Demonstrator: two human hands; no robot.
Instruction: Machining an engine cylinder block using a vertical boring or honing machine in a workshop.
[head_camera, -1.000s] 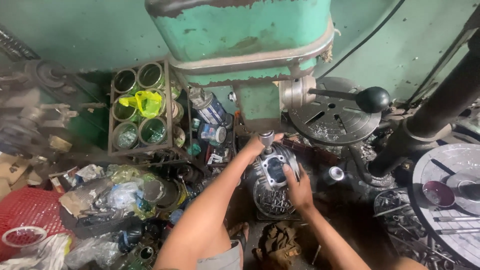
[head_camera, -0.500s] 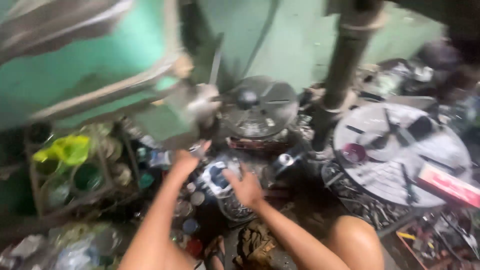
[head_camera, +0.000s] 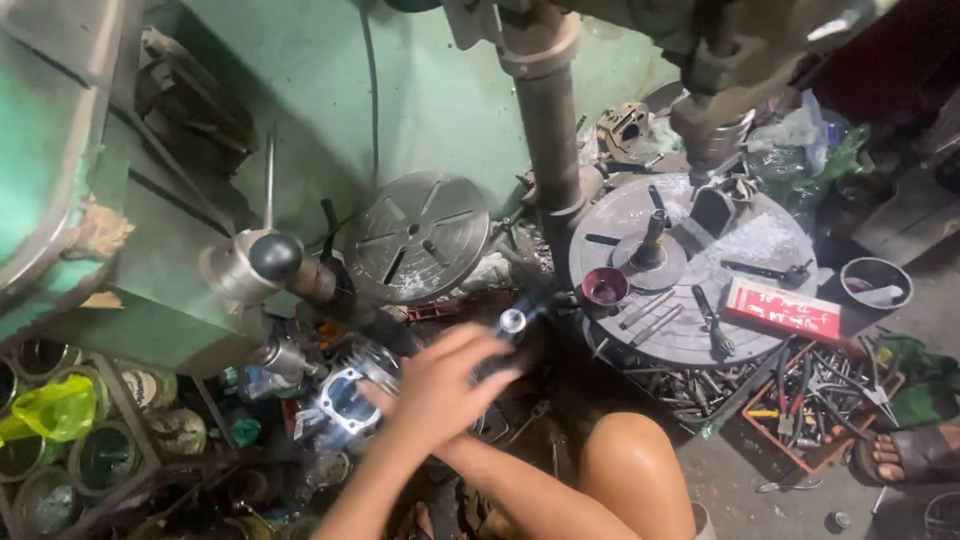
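A finned metal engine cylinder (head_camera: 350, 398) is seen low in the left centre of the head view, resting among cluttered parts beside the green machine body (head_camera: 150, 250). One hand (head_camera: 440, 385) is laid over the cylinder's right side with its fingers (head_camera: 478, 350) stretched forward and slightly spread; motion blur hides whether it is the left or the right, and whether anything is gripped cannot be told. The other hand cannot be made out. Just beyond the fingertips a small shiny round part (head_camera: 513, 321) is seen on a dark bar. Behind it, a slotted round table (head_camera: 416, 236) is tilted against the wall, and a second round table (head_camera: 690, 275) at the grey column (head_camera: 548, 110) is loaded with a maroon cup (head_camera: 604, 286), hand tools and a red box (head_camera: 782, 309). A tray of tools (head_camera: 815, 400) lies at the lower right, and green tins (head_camera: 100, 455) stand racked at the lower left.
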